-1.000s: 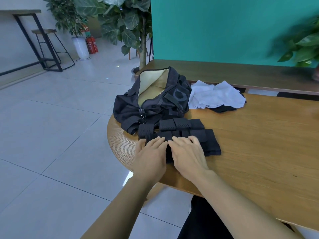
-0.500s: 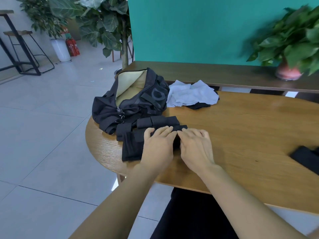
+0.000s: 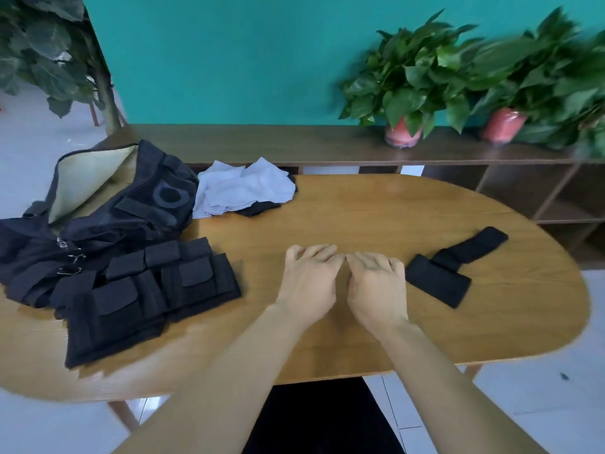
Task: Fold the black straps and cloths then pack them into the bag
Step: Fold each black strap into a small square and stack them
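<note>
A pile of folded black straps (image 3: 150, 296) lies on the left part of the wooden table (image 3: 376, 211). Behind it sits the black bag (image 3: 108, 208), unzipped, its beige lining showing. A white cloth (image 3: 242, 188) lies crumpled beside the bag with a black cloth (image 3: 258, 208) partly under it. One black strap (image 3: 451, 270) lies unfolded at the right. My left hand (image 3: 309, 276) and my right hand (image 3: 376, 283) hover side by side over bare wood in the middle, fingers loosely curled, holding nothing. The right hand is just left of the unfolded strap.
A dark wooden shelf (image 3: 294, 145) runs behind the table against a teal wall, with two potted plants (image 3: 402, 90) (image 3: 504, 122) on it. A large leafy plant (image 3: 49, 54) stands at the far left. Tiled floor surrounds the table.
Both hands have left the strap pile and moved right to the table's middle. The view has swung right, bringing the unfolded strap into sight.
</note>
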The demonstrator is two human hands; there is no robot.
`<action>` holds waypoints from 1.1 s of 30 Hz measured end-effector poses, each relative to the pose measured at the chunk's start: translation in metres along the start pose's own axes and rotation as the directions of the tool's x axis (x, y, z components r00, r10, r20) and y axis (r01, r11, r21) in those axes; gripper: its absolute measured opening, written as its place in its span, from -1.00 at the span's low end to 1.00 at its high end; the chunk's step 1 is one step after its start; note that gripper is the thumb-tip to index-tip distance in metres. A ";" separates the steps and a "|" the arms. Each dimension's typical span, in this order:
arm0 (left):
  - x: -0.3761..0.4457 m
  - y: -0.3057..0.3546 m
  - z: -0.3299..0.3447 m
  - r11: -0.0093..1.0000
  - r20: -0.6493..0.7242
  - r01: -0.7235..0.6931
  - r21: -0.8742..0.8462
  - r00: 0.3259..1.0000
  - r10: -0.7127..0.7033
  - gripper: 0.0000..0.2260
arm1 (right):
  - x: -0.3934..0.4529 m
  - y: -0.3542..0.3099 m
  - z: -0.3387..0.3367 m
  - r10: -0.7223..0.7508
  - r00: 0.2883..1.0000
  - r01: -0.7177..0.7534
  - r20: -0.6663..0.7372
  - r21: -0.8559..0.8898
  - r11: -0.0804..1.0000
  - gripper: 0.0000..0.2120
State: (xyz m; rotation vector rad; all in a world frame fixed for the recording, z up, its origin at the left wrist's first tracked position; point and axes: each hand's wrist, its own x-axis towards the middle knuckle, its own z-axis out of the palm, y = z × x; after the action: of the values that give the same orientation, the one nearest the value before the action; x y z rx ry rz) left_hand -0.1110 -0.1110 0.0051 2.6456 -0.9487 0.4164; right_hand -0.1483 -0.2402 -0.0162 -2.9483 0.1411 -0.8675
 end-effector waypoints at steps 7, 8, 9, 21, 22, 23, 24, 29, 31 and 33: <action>0.044 0.062 0.041 0.985 0.099 -0.169 -0.044 0.980 0.173 -0.57 | -0.015 0.078 -0.010 0.249 0.967 -0.242 0.055 -0.114 0.964 -0.72; 0.050 0.069 0.047 0.981 0.112 -0.188 -0.055 0.975 0.194 -0.57 | -0.017 0.088 -0.010 0.295 0.952 -0.282 0.079 -0.138 0.949 -0.71; 0.055 0.076 0.052 0.976 0.123 -0.209 -0.063 0.969 0.215 -0.57 | -0.018 0.098 -0.010 0.346 0.932 -0.327 0.108 -0.158 0.932 -0.69; 0.091 0.101 0.095 0.937 0.212 -0.347 -0.036 0.914 0.347 -0.58 | -0.025 0.142 -0.012 0.436 0.838 -0.399 0.327 -0.177 0.900 -0.53; 0.089 0.097 0.093 0.938 0.198 -0.346 -0.028 0.917 0.345 -0.59 | -0.025 0.139 -0.011 0.416 0.848 -0.383 0.330 -0.162 0.909 -0.53; 0.085 0.092 0.092 0.939 0.191 -0.343 -0.019 0.921 0.340 -0.60 | -0.026 0.135 -0.009 0.396 0.855 -0.366 0.335 -0.149 0.918 -0.53; 0.080 0.087 0.090 0.941 0.187 -0.339 -0.010 0.924 0.335 -0.60 | -0.026 0.131 -0.006 0.376 0.865 -0.350 0.333 -0.136 0.927 -0.54; 0.052 0.054 0.080 0.949 0.181 -0.315 0.029 0.935 0.305 -0.66 | -0.031 0.097 0.006 0.325 0.889 -0.321 0.323 -0.068 0.945 -0.62; 0.040 0.038 0.073 0.953 0.150 -0.300 0.049 0.945 0.290 -0.71 | -0.031 0.079 0.010 0.299 0.896 -0.298 0.328 -0.054 0.953 -0.63; 0.027 0.021 0.067 0.952 0.098 -0.294 0.085 0.953 0.286 -0.72 | -0.031 0.062 0.011 0.259 0.905 -0.262 0.336 -0.037 0.964 -0.60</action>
State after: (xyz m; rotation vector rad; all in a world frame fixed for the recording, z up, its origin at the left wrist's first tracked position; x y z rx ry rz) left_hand -0.0940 -0.1669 -0.0425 2.6336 -1.3873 0.4294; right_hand -0.1723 -0.2978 -0.0478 -2.9198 0.4954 -0.3185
